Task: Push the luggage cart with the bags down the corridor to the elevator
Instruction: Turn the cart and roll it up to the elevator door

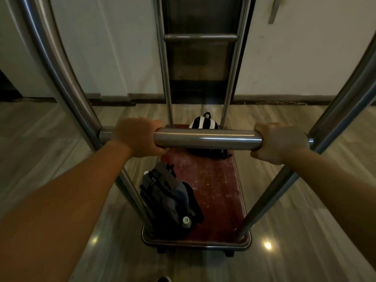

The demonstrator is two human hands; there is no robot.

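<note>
The luggage cart stands right in front of me, its steel handle bar running across the middle of the view. My left hand is closed around the bar's left end and my right hand around its right end. Below the bar lies the cart's dark red deck. A grey and black backpack with a bottle in its side pocket leans at the deck's near left corner. A black-and-white striped bag sits at the far end, partly hidden by the bar.
Curved steel uprights rise on both sides and a far frame with a crossbar stands ahead. Beyond the cart is a dark narrow panel between white walls. The floor is glossy pale tile. A shoe tip shows at the bottom.
</note>
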